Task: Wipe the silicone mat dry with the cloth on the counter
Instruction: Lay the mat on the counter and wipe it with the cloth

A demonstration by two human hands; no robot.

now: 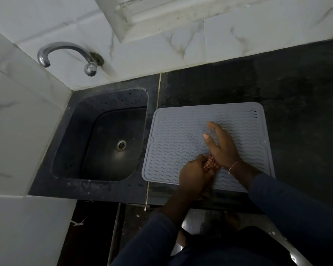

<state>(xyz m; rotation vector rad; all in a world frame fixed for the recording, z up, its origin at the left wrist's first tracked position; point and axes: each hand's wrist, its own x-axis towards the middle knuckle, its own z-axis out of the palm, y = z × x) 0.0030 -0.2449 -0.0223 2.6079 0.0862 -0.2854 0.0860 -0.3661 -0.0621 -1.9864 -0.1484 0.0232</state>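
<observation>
From my remote station I log the scene left to right. At far left, white marbled wall tiles (17,116) fill the edge, and a chrome tap (65,54) juts from the back wall above a dark sink (73,169) with a metal drain (121,145) at its bottom; the basin is dim and its surface detail is hard to read. A pale seam (158,93) divides the sink section from the black counter (296,93). On that counter, just beside the sink, the grey silicone mat (177,131) lies flat, its wavy ridges visible; its near right corner is covered by a dark sleeve (296,208). The left hand (195,174) is curled over the near part of the mat, fingers closed on a bunched reddish patterned cloth (210,163); most of the cloth is hidden between the two hands, so I cannot judge its extent. The right hand (222,144) rests on the mat, fingers extended and slightly spread, its heel touching the cloth; whether the palm grips any of it I cannot tell. A thin bracelet (235,167) circles the right wrist. The floor below the counter is too dark to make out.
</observation>
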